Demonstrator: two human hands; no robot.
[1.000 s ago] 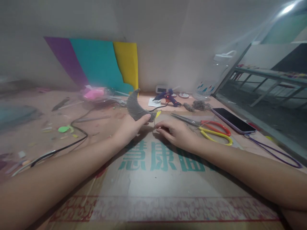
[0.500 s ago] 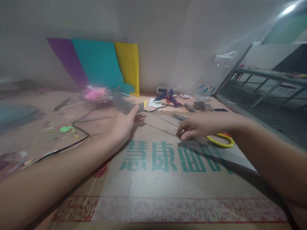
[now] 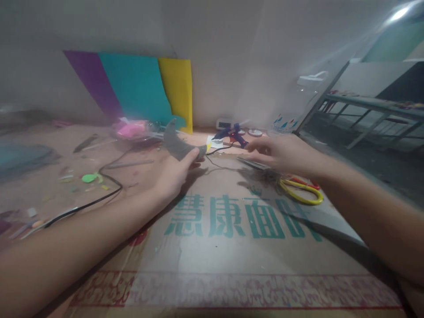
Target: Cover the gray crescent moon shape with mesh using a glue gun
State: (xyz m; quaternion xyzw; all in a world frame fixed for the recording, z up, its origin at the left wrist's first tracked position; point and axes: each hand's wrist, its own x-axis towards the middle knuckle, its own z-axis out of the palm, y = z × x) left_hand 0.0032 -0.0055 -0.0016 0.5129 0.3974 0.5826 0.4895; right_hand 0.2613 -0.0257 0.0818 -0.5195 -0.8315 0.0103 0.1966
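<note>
My left hand (image 3: 179, 172) is closed, pinching the lower end of a grey crescent-shaped piece (image 3: 180, 143) between thumb and fingers. A small yellow tip shows at the piece's right end. From there a thin grey yarn strand (image 3: 220, 167) trails slackly over the cardboard towards the scissors. My right hand (image 3: 281, 152) hovers above the scissors (image 3: 301, 194), which have yellow and red handles and partly covered blades. Its thumb and fingers are bent and apart, with nothing visible between them. The blue hot glue gun (image 3: 230, 132) lies just beyond the fingertips.
Printed cardboard (image 3: 215, 260) covers the table in front of me. Purple, teal and yellow sheets (image 3: 135, 88) lean on the wall. A pink bag (image 3: 132, 129), a black cable (image 3: 112, 179) and scraps lie left. A clear bottle (image 3: 308, 92) stands back right.
My right hand has risen and moved away from me and rightward, off the cardboard lettering. The taut yarn has gone slack. The grey piece in my left hand has shifted slightly right.
</note>
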